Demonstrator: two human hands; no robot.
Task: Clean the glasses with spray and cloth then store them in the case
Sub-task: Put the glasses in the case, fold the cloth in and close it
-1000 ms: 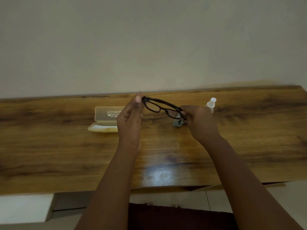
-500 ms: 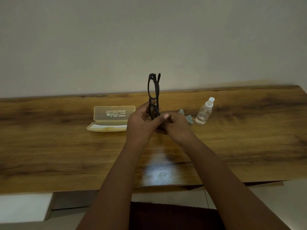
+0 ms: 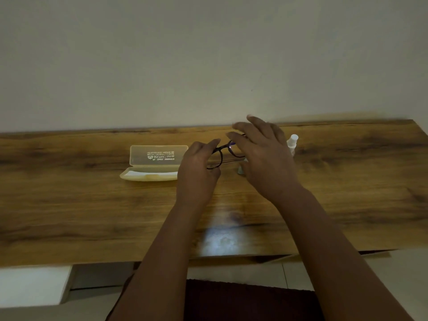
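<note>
Left hand (image 3: 196, 167) pinches the glasses (image 3: 220, 156) right of the open case (image 3: 157, 163); right hand (image 3: 264, 154) spread empty. Next, probably casing them.

I take this for a room in a home, dimly lit. What I see is a wood-grain desk (image 3: 69, 205) pushed with its far edge against a plain, bare painted wall (image 3: 208, 54). Below the desk's near edge there is pale tiled floor (image 3: 405, 274) with a dark rug (image 3: 243, 300) lying on it. A white cabinet or drawer unit (image 3: 32, 286) sits under the near left corner.
</note>
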